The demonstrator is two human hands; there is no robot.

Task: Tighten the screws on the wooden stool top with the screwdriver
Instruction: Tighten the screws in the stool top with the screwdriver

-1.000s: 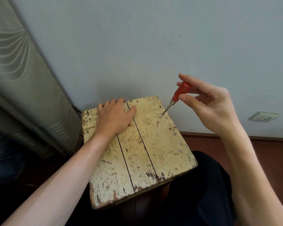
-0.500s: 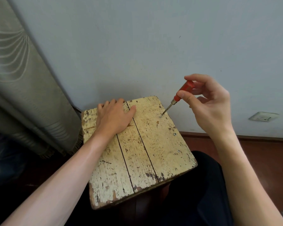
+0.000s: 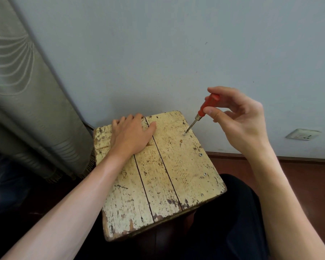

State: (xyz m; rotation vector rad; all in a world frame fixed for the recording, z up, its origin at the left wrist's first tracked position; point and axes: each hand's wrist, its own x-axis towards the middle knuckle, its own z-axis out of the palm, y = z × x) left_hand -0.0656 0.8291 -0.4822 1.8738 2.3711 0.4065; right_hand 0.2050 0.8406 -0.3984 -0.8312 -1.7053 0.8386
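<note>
Left hand [image 3: 129,135] lies flat, fingers straight, on the stool top's [image 3: 178,166] far left. Right hand [image 3: 240,121] pinches the red screwdriver [image 3: 207,106], tip on what looks like a screw [image 3: 184,134] near the far right edge.

1. Soft, even daylight lit the wall [image 3: 158,53], with no glare.
2. A faint shadow lay on it behind the stool top [image 3: 176,166].
3. The lower corners were dim, and the curtain [image 3: 17,91] bowed at the frame's edge.
</note>
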